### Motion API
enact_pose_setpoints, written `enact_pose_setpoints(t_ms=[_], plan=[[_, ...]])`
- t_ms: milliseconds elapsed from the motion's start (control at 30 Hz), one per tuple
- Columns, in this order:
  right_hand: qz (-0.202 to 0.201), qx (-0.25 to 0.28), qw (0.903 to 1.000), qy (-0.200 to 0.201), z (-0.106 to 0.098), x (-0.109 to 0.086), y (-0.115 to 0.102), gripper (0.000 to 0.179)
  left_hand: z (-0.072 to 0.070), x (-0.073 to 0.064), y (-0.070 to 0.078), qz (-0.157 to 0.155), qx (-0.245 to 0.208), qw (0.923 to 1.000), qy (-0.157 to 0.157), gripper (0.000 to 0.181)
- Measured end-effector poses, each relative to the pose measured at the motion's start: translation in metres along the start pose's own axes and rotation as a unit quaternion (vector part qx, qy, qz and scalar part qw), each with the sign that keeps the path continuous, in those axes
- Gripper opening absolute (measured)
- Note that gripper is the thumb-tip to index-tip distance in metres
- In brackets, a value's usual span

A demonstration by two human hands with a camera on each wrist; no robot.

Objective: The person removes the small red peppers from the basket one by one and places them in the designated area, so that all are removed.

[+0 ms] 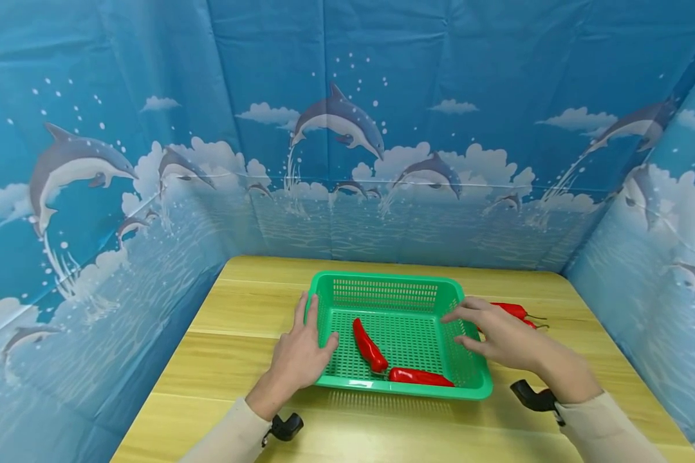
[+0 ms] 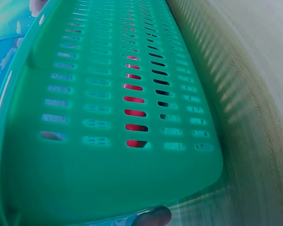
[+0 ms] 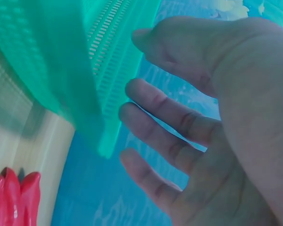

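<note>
A green plastic basket (image 1: 396,277) with slotted walls rests on the table, seen from the side in the left wrist view. Two red chili peppers lie inside: one slanted pepper (image 1: 368,345) left of the middle, one pepper (image 1: 421,377) along the near wall. My left hand (image 1: 302,350) is at the basket's left rim, fingers straight and thumb reaching over the inside. Over the right rim hovers my right hand (image 1: 500,334), its fingers spread and slightly bent, nothing between them. In the right wrist view its fingertips are beside the basket's wall.
More red peppers (image 1: 512,310) lie on the table right of the basket, partly hidden by the right hand; they also show as a cluster of peppers (image 3: 15,197) in the right wrist view. Blue dolphin-print sheets (image 1: 347,218) enclose the wooden table (image 1: 237,321).
</note>
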State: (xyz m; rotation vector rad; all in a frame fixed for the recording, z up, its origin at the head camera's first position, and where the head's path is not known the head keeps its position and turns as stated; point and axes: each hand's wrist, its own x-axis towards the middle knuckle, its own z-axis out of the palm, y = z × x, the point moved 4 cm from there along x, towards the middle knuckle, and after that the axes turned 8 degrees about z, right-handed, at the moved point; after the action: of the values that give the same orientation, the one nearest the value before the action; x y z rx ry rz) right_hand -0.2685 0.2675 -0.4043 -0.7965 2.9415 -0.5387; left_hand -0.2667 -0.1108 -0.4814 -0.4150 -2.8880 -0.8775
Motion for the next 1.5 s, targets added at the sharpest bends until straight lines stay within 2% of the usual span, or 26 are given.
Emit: enact_pose_setpoints(t_ms=[300,633,900,1067,1300,1500], plan=[[-0.008,0.001,0.9984,-0.055,0.01,0.013,-0.014,0.042,-0.003,0.0,0.0,-0.003,0.003,1.0,-0.003,0.097],[0.002,0.038,0.9915,-0.124,0.019,0.03,-0.026,0.047,-0.003,-0.001,0.0,-0.001,0.007,1.0,0.001,0.096],[-0.004,0.048,0.9858,-0.161,0.028,0.042,-0.03,0.053,-0.002,-0.001,0.001,0.002,0.006,1.0,0.001,0.096],[0.012,0.05,0.9802,-0.191,0.037,0.049,-0.032,0.056,-0.001,-0.001,0.0,-0.001,0.005,1.0,0.0,0.097],[0.015,0.026,0.9749,-0.22,0.047,0.062,-0.037,0.059,-0.001,-0.002,-0.001,-0.003,0.004,1.0,0.0,0.097],[0.038,0.025,0.9642,-0.261,0.062,0.071,-0.039,0.054,0.0,-0.002,0.0,-0.002,0.005,1.0,0.001,0.096]])
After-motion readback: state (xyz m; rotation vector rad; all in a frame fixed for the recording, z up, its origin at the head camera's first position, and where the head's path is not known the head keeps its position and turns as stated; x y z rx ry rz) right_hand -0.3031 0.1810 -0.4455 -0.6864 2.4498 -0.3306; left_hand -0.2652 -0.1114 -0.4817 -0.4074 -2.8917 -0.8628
